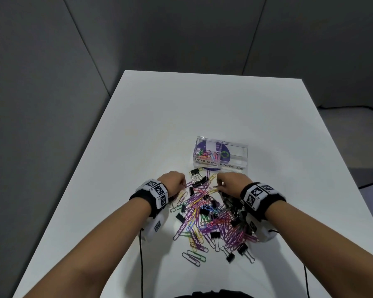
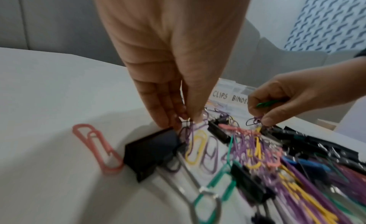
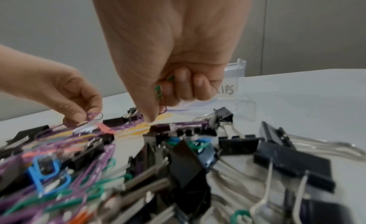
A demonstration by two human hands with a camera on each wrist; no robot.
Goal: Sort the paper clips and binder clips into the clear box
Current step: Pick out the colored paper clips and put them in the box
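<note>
Over a tangled pile of paper clips (image 1: 209,214) on the bench, near the clear box (image 1: 221,154), both hands pinch light, springy purple clips, best lifted by one loop: left hand (image 1: 174,182), right hand (image 1: 233,183).

Both forearms reach forward, each wrist wrapped in a marker band (image 1: 156,191). Left hand (image 1: 173,182) points its fingers downward, thumb and fingertips (image 2: 179,117) pinched on a purple clip (image 3: 94,116). Right hand (image 1: 232,183) is curled, thumb and forefinger pinching a purple clip, green clips (image 3: 158,91) tucked under the folded fingers.
</note>
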